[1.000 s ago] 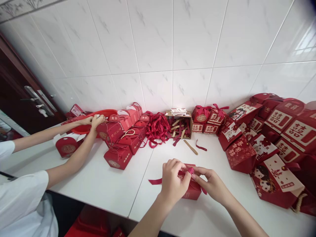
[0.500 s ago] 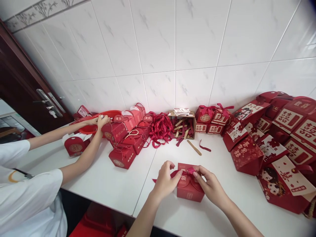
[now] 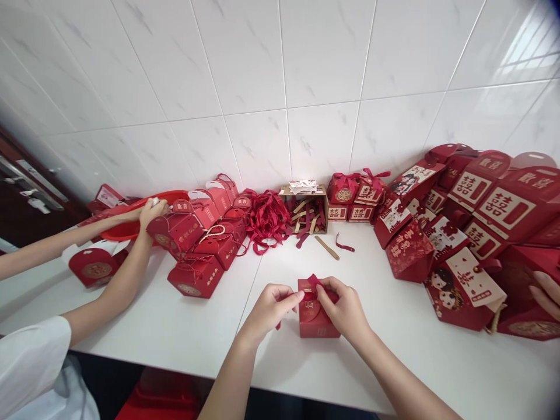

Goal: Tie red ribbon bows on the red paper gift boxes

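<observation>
A small red gift box with gold lettering stands on the white table in front of me. A dark red ribbon runs over its top. My left hand is at the box's left side, thumb and fingers pinched on one end of the ribbon, whose tail hangs below. On the right of the lid, my right hand pinches the ribbon near the middle of the top. Part of the ribbon between the two hands is hidden by my fingers.
Behind lie a heap of red ribbons and a carton of strips. Bow-tied boxes stand beside it. Red boxes fill the left, stacked boxes the right. A co-worker's arms reach over a red basin; another hand shows far right.
My view has turned to the right. My left hand has drawn away from the lid to the left with the ribbon end. Another person's hand has appeared at the right edge.
</observation>
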Demonstrator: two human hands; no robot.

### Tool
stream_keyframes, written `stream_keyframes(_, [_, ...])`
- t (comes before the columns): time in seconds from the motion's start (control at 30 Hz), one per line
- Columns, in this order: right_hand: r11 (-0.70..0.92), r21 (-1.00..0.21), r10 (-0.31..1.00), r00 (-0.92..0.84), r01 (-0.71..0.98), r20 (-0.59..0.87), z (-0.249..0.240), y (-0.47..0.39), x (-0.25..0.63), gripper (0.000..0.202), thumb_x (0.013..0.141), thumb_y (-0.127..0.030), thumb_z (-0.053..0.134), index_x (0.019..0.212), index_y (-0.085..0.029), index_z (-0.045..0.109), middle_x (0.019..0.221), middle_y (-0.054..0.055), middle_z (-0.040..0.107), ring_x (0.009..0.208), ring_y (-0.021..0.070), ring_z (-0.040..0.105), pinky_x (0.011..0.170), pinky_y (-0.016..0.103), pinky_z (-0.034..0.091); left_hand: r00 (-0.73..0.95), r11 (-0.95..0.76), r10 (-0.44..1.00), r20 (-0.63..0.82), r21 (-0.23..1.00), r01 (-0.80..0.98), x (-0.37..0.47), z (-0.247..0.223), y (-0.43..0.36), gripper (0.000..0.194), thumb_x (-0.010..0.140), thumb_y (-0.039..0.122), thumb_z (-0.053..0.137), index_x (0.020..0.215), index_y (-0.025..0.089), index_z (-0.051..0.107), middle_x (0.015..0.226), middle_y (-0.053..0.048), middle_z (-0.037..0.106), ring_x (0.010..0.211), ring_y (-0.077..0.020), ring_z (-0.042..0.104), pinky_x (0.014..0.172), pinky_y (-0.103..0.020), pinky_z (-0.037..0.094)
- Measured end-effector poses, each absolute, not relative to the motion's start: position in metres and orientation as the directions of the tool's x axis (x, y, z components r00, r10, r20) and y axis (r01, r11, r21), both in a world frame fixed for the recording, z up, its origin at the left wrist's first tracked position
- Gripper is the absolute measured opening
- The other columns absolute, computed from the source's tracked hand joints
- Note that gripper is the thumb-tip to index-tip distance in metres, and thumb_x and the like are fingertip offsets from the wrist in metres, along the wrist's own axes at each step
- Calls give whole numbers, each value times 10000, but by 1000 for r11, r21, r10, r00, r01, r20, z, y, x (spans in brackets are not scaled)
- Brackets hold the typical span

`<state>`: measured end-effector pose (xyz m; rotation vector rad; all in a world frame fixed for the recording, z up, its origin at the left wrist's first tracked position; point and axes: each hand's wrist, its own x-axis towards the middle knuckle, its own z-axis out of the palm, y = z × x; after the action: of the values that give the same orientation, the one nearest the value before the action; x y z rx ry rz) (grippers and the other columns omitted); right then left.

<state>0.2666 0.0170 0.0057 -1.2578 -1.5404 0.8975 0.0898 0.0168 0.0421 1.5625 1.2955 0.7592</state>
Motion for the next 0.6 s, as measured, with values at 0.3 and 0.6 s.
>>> stream_keyframes(0.3, [414, -774, 910, -193, 479, 368, 9, 10, 272, 123, 857, -276, 520, 802, -220, 615, 740, 32, 668, 679, 205, 585, 706, 341, 402, 447, -187, 890, 90, 966, 178, 128, 96, 36, 372, 849, 470, 539, 667, 174, 672, 693, -35, 647, 740, -191, 605, 755, -309, 468])
stream_keyframes(0.6, [362, -860, 932, -110, 361, 346, 7, 15, 273, 380, 911, -378, 447, 575, -203, 482, 557, -1, 518, 540, 145, 432, 554, 277, 363, 386, -242, 911, 145, 946, 217, 116, 59, 54, 380, 867, 494, 511, 1016, 188, 678, 1044, -74, 680, 1025, -232, 603, 937, -353, 446])
